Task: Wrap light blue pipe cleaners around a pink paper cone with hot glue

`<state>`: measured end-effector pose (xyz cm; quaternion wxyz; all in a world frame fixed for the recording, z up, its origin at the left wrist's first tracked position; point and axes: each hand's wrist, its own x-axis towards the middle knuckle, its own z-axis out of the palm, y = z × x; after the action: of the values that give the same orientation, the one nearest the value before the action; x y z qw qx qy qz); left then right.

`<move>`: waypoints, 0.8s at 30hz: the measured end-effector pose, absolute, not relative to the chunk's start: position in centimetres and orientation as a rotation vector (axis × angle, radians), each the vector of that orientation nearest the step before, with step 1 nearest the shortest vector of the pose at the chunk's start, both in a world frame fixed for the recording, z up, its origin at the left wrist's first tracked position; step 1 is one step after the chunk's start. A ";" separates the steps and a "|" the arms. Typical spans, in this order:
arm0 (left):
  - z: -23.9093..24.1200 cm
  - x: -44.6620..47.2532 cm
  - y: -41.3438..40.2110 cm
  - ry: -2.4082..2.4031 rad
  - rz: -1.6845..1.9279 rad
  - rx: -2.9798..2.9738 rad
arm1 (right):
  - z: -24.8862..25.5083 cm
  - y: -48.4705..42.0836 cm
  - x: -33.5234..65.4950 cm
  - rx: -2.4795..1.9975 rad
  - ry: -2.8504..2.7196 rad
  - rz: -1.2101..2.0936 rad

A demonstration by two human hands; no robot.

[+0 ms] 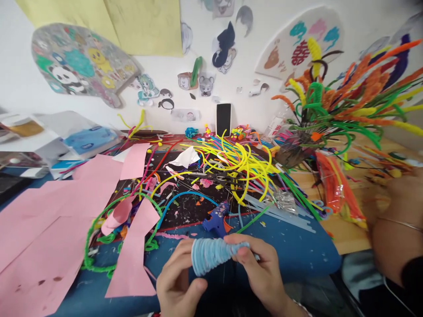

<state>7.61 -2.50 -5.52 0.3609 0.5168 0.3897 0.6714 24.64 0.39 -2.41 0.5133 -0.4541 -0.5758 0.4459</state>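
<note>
A light blue cone of coiled pipe cleaner (211,256) lies sideways between my two hands, above the table's front edge. My left hand (178,275) supports its wide end, the fingers behind it and the thumb in front. At the narrow end, my right hand (256,262) pinches the tip between thumb and fingers. Just beyond the cone sits a dark blue glue gun (216,220) with an orange part. A blue pipe cleaner (185,193) arches behind it, and a green one (256,219) runs off to its right.
Pink sheets (59,220) cover the left side. Yellow pipe cleaners (244,163) pile up mid-table near clear glue sticks (280,211). A phone (223,119) leans on the wall. At right stand a bouquet of pipe-cleaner stems (330,105) and another person's arm (396,215).
</note>
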 end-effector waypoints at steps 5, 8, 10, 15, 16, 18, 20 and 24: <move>-5.7 8.0 -2.3 1.078 1.651 1.372 | -3.5 0.9 24.7 -1.015 -1.273 1.327; -5.8 7.8 -2.2 1.021 1.777 1.605 | -3.7 1.4 24.9 -0.942 -1.164 1.515; -6.0 7.5 -2.2 0.936 1.879 1.509 | -3.1 1.9 25.1 -0.930 -1.194 1.605; -5.3 7.3 -2.1 0.982 1.353 0.973 | -1.3 2.8 25.1 -0.921 -1.433 1.773; -4.9 7.5 -2.0 1.009 1.201 0.953 | -1.2 2.8 25.1 -0.923 -1.444 1.800; -4.2 8.2 -2.0 1.108 1.110 0.912 | -1.4 2.5 25.3 -0.926 -1.429 1.837; -3.8 8.8 -1.9 1.175 1.135 0.881 | -1.8 2.1 25.8 -0.938 -1.442 1.801; -3.9 9.4 -1.9 1.105 1.149 0.786 | -1.9 1.5 26.6 -1.046 -1.656 1.460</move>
<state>9.40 -1.88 -3.92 0.6302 0.3434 0.4827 0.5019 26.61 1.54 -1.89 0.3423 -0.4023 -0.6370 0.5615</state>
